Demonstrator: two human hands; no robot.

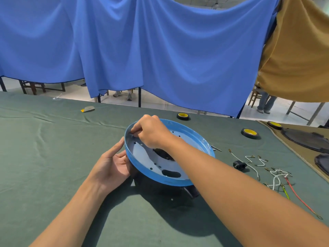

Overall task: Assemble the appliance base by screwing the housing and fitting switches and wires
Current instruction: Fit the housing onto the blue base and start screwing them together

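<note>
A round blue housing (pixel 156 172) with a pale inner plate full of holes sits tilted on a black base (pixel 160 190) on the green cloth. My left hand (pixel 114 166) holds its left rim, fingers straight along the outside and reaching under it. My right hand (pixel 151 132) reaches inside at the far left rim, its fingertips pinching something small that I cannot make out. Loose white, red and green wires (pixel 277 177) with terminals lie to the right, beside a small black switch (pixel 239 164).
Three black tape rolls with yellow cores (pixel 182 116) (pixel 249 133) (pixel 274 124) lie at the back right. Dark round parts (pixel 306 139) rest on a tan cloth at the far right. A small grey and yellow object (pixel 88 109) lies far left. Blue curtains hang behind the table.
</note>
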